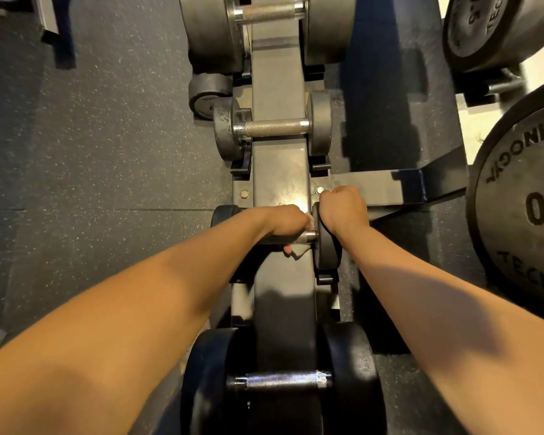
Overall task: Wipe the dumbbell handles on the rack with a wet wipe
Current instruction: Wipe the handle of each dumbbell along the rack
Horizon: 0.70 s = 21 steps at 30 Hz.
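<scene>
A vertical dumbbell rack (280, 171) runs down the middle of the view, holding several dumbbells with knurled metal handles. My left hand (283, 222) is wrapped around the handle of the middle dumbbell (327, 246), holding a white wet wipe (297, 249) against it; bits of the wipe show at the thumb side and below the handle. My right hand (341, 208) grips the top of that dumbbell's right weight head. Another dumbbell handle (274, 127) lies farther up the rack, and one more handle (283, 379) sits closest to me.
Large weight plates (522, 208) stand at the right, one marked 20. A further plate (484, 26) is at the top right. Speckled rubber floor (107, 152) lies on the left. The rack's base foot (399, 189) extends to the right.
</scene>
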{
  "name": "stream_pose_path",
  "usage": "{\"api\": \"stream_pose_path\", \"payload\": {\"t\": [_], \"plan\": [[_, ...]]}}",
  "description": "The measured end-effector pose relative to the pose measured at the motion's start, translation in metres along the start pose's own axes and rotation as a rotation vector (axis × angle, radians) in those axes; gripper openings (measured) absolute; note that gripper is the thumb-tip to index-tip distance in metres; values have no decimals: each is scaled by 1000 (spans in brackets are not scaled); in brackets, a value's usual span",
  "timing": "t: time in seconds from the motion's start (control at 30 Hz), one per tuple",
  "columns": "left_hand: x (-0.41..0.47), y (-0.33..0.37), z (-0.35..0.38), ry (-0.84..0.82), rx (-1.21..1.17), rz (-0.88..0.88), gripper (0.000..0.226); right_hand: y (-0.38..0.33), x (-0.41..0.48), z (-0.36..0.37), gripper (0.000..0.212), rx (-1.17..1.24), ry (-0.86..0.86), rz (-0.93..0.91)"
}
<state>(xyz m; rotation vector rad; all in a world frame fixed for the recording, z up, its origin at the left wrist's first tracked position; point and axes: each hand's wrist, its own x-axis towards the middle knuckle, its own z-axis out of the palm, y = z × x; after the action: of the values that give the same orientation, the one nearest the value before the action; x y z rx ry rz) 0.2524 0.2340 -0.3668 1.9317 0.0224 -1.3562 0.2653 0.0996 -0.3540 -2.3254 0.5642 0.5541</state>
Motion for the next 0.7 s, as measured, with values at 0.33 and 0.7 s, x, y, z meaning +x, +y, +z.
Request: {"api": "stream_pose_path", "payload": {"t": [0.33, 0.7], "plan": [[-28, -28, 41, 511, 184, 269, 34, 6, -3, 2, 26, 16, 3, -13], [-40, -35, -32, 457, 1022, 197, 25, 4, -4, 1, 21, 14, -13, -1]]}}
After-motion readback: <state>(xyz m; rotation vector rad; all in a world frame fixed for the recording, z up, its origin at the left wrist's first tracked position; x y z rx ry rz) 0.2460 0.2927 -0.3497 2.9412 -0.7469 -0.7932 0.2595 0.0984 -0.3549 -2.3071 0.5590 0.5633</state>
